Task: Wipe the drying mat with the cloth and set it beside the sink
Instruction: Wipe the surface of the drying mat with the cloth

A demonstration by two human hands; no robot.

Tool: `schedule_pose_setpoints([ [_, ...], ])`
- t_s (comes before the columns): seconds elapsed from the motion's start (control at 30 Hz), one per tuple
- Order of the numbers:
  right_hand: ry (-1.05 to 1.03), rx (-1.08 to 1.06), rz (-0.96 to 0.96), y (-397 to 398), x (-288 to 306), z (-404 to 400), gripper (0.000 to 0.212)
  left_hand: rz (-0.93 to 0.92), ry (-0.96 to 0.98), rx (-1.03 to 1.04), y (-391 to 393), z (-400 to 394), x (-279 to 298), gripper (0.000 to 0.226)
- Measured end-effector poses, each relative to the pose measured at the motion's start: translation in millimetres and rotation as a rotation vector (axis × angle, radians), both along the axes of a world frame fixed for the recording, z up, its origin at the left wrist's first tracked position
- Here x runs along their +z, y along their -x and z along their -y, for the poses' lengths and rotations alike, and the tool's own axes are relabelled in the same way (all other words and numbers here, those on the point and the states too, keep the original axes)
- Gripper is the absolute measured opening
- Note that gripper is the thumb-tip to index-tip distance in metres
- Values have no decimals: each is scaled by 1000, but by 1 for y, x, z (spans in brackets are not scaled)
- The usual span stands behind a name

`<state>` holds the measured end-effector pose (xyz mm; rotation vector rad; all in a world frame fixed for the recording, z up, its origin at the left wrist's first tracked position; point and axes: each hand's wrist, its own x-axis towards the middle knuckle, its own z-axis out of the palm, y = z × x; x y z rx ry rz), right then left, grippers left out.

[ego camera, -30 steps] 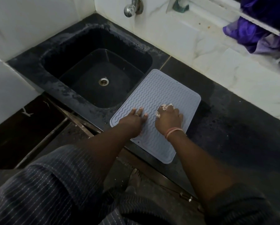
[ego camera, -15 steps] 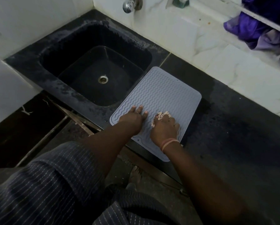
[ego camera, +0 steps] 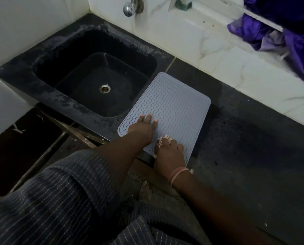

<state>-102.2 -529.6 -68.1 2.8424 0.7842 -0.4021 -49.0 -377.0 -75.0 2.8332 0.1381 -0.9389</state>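
A grey drying mat with wavy ridges lies flat on the black counter, just right of the black sink. My left hand presses flat on the mat's near left part, fingers straight. My right hand sits on the mat's near edge and grips a small pale cloth; only scraps of it show past the fingers. A pink band circles my right wrist.
A chrome tap juts from the white tiled wall above the sink. Purple fabric hangs at the upper right over the ledge. The counter's front edge runs under my forearms, with dark floor at the left.
My right hand with the cloth has slid back across the mat toward its near edge. My left hand has stayed pressed on the mat.
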Motion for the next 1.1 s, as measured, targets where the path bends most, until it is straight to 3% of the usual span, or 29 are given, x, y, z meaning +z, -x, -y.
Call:
schedule_pose_setpoints([
  [0.1, -44, 38, 22, 4, 3, 5, 46, -2, 10, -3, 1, 0, 2, 96],
  [0.23, -117, -36, -183, 2, 8, 12, 49, -12, 17, -9, 1, -1, 1, 91],
  [0.33, -520, -343, -492, -6, 18, 15, 39, -2, 41, -10, 3, -2, 3, 87],
  [0.43, -971, -924, -815, -41, 35, 24, 27, 42, 63, 11, 6, -2, 6, 85],
  [0.57, -1227, -1150, -754, -99, 47, 44, 21, 186, 56, 55, -3, 4, 11, 66],
  [0.67, -1219, -1179, -591, -138, 55, 48, 19, 288, -4, 78, -14, 8, 10, 64],
  [0.9, -1016, -945, -331, -206, 39, 29, 29, 234, 94, 150, -40, 10, 2, 76],
  [1.1, -651, -689, -61, -255, 38, 23, 28, 155, 58, 171, -52, 12, -3, 93],
])
